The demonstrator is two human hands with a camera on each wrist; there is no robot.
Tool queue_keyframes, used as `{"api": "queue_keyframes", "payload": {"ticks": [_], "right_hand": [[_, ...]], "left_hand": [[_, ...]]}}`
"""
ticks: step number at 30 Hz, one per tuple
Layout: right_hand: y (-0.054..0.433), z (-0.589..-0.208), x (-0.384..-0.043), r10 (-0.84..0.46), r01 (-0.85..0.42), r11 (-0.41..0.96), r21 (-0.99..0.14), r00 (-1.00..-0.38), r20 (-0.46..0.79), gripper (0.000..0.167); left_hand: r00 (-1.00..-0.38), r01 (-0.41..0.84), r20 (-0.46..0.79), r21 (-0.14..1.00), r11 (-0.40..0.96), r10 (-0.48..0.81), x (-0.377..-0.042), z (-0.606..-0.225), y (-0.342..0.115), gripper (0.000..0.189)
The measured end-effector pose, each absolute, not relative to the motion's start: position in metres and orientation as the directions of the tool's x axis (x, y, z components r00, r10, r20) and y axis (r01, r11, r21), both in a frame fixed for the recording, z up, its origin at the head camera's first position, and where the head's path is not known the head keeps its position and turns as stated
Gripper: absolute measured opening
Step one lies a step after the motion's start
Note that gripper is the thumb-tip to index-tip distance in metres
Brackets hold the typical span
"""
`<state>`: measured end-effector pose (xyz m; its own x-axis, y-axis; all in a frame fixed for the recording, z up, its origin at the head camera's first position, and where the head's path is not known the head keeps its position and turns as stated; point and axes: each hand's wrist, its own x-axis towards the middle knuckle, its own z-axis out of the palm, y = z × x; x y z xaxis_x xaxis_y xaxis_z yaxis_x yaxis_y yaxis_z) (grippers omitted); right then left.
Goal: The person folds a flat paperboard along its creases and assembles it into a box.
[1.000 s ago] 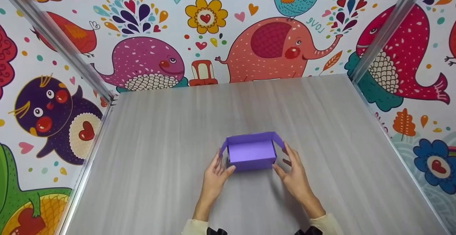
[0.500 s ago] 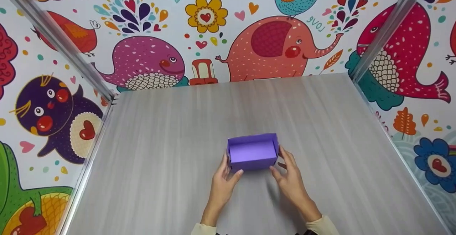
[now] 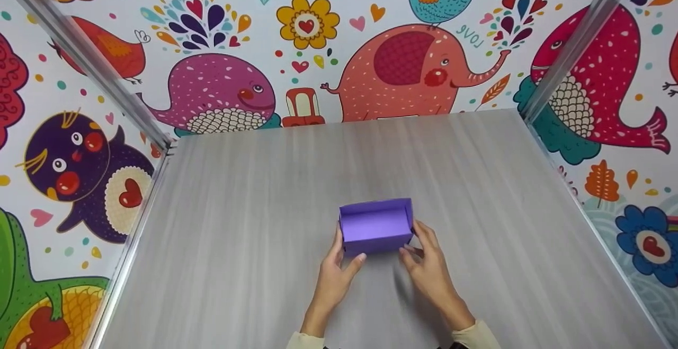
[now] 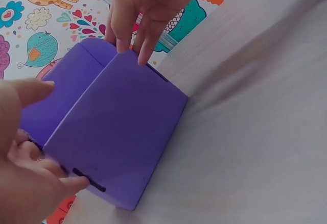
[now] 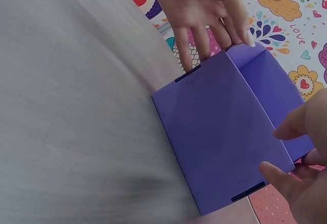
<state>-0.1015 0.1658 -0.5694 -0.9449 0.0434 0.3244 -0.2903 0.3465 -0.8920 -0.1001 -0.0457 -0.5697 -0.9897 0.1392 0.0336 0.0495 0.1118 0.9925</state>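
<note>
A purple open-topped box [image 3: 377,227] stands on the table between both hands. Its back panel and end flaps rise upright, and its front panel faces the person. My left hand [image 3: 333,272] lies along the box's left end with fairly straight fingers, its thumb apart from the front panel. At the right end, my right hand [image 3: 431,267] touches the side with its fingertips, the thumb near the front lower corner. In the left wrist view a dark slot [image 4: 89,180] shows near the front panel's edge, by a left fingertip. Another dark slot [image 5: 248,191] shows near a right fingertip.
A grey wood-grain table [image 3: 254,190] extends around the box. Walls printed with cartoon animals [image 3: 402,73] enclose it at the back and both sides. Metal rails [image 3: 127,232] run along the side edges.
The box's end flaps, splayed outward a second ago, now stand up against its ends. My left hand has shifted right and my right hand slightly left, with the box little moved.
</note>
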Motion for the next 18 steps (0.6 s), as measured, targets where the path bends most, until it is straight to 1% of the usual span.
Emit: {"api": "queue_keyframes", "payload": {"ticks": [4, 7, 10, 14, 18], "right_hand": [[0.165, -0.569, -0.101, 0.051, -0.292, 0.347, -0.891, -0.943, 0.329, 0.066], [0.165, -0.569, -0.1, 0.054, -0.283, 0.356, -0.89, -0.945, 0.322, 0.064], [0.164, -0.568, -0.099, 0.06, -0.232, 0.373, -0.898, -0.96, 0.273, 0.06], [0.164, -0.564, -0.103, 0.111, -0.173, 0.407, -0.897, -0.965, 0.236, 0.049], [0.163, -0.561, -0.111, 0.223, -0.156, 0.466, -0.871, -0.932, 0.286, 0.031]], "left_hand": [[-0.99, 0.034, 0.018, 0.993, 0.116, 0.139, -0.1, -0.569, -0.043, 0.085], [-0.993, 0.034, 0.019, 0.992, 0.124, 0.12, -0.1, -0.571, -0.042, 0.081], [-0.994, 0.047, 0.033, 0.99, 0.131, 0.107, -0.099, -0.574, -0.042, 0.076], [-0.996, 0.072, 0.065, 0.984, 0.162, 0.053, -0.1, -0.576, -0.04, 0.071], [-0.99, 0.118, 0.133, 0.967, 0.225, -0.053, -0.103, -0.576, -0.037, 0.061]]}}
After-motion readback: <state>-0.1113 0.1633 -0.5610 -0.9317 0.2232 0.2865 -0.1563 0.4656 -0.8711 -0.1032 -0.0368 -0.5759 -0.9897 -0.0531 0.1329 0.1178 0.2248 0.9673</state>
